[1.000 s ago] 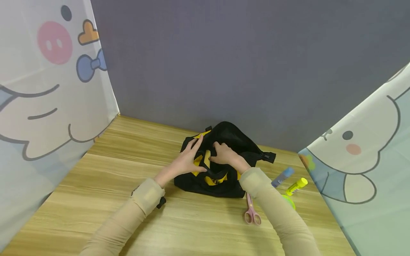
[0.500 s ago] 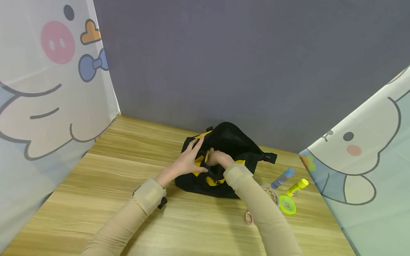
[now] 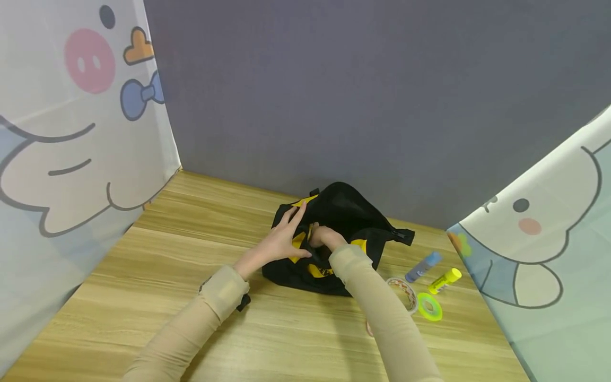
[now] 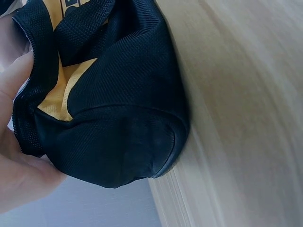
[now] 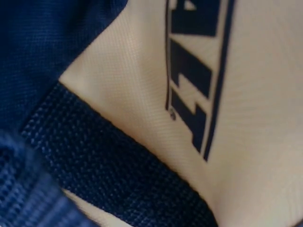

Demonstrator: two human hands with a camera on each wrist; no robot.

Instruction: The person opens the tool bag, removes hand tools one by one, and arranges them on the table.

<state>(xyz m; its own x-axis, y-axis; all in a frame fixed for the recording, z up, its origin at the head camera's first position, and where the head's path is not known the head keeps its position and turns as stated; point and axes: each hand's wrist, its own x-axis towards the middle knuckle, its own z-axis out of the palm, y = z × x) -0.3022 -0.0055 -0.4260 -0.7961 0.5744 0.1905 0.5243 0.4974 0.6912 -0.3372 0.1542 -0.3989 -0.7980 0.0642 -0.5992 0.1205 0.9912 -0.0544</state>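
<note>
A black bag with yellow panels (image 3: 305, 281) sits against the back wall with its zipped mouth apart. My left hand (image 3: 279, 241) spreads thumb and fingers across the left side of the mouth, and its straight fingers hold the rim (image 4: 35, 80) apart in the left wrist view. My right hand (image 3: 326, 237) reaches down into the bag, its fingertips hidden by the fabric, so I cannot tell whether they hold anything. A narrow yellow edge (image 3: 310, 231) shows beside it. The right wrist view is filled by the bag's printed yellow panel (image 5: 255, 109).
To the bag's right lie a blue glue stick (image 3: 423, 267), a yellow glue stick (image 3: 445, 281), a patterned tape roll (image 3: 411, 305) and a bright green tape roll (image 3: 431, 313). A bit of the pink scissors' handle (image 3: 369, 329) shows beside the right sleeve (image 3: 398, 329).
My right hand has moved down and left, deeper into the bag. Its sleeve now hides most of the scissors and reveals the tape rolls. The left hand has kept its place on the rim.
</note>
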